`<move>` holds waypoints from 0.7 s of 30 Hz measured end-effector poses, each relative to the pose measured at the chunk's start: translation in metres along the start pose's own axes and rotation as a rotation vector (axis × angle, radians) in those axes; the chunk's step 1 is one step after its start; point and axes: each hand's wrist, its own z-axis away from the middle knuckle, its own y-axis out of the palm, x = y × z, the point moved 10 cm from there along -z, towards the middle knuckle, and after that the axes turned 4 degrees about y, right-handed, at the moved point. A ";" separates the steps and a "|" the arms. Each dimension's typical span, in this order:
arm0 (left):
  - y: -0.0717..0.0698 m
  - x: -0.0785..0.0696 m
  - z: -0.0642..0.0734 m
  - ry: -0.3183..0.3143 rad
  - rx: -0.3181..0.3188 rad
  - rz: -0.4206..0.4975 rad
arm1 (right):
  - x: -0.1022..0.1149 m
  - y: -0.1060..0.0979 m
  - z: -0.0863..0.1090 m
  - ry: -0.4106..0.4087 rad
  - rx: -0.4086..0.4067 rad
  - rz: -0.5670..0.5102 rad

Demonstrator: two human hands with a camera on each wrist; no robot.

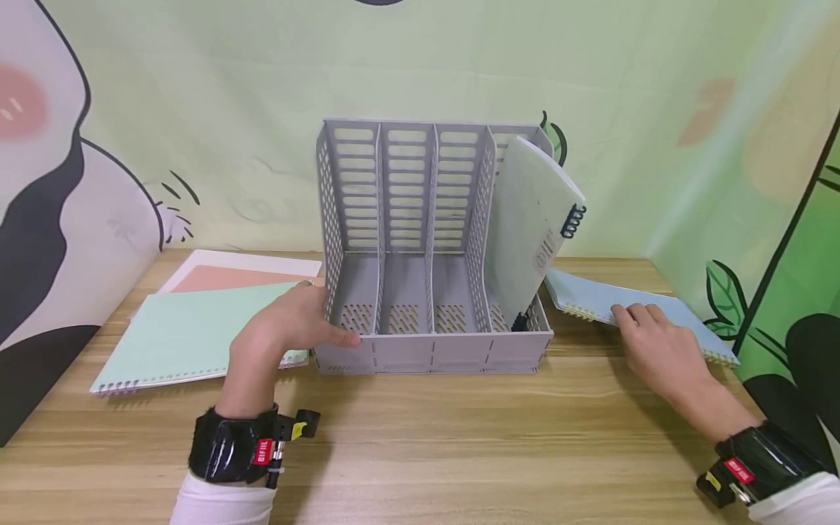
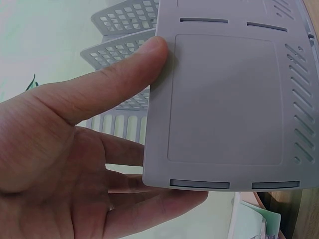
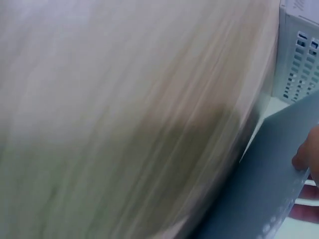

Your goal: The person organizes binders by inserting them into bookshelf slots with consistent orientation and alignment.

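Observation:
A grey file organizer (image 1: pixel 433 354) with upright dividers stands in the middle of the table. My left hand (image 1: pixel 285 317) grips its front left corner; in the left wrist view the thumb (image 2: pixel 134 67) lies on the front panel and the fingers bend round the side. A pale green spiral notebook (image 1: pixel 528 226) leans upright in the rightmost slot. To the right of the organizer, my right hand (image 1: pixel 663 357) pinches the spiral edge of a blue notebook (image 1: pixel 682 313). In the right wrist view the thumb is on the blue cover, with fingers below the edge.
Left of the organizer, a mint green spiral notebook (image 1: pixel 190 332) lies over a pink and white booklet (image 1: pixel 230 273) on the wooden table (image 1: pixel 420 445). Behind everything hangs a printed green cloth (image 1: pixel 249 109).

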 end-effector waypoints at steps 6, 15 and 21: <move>-0.001 -0.002 0.000 0.008 -0.007 0.023 | -0.004 -0.009 -0.003 0.066 -0.024 0.044; 0.000 -0.003 0.000 0.020 -0.005 0.031 | -0.012 -0.013 -0.007 0.142 0.016 0.014; 0.000 -0.001 0.000 0.012 -0.008 0.030 | -0.015 -0.015 -0.010 0.154 0.019 0.002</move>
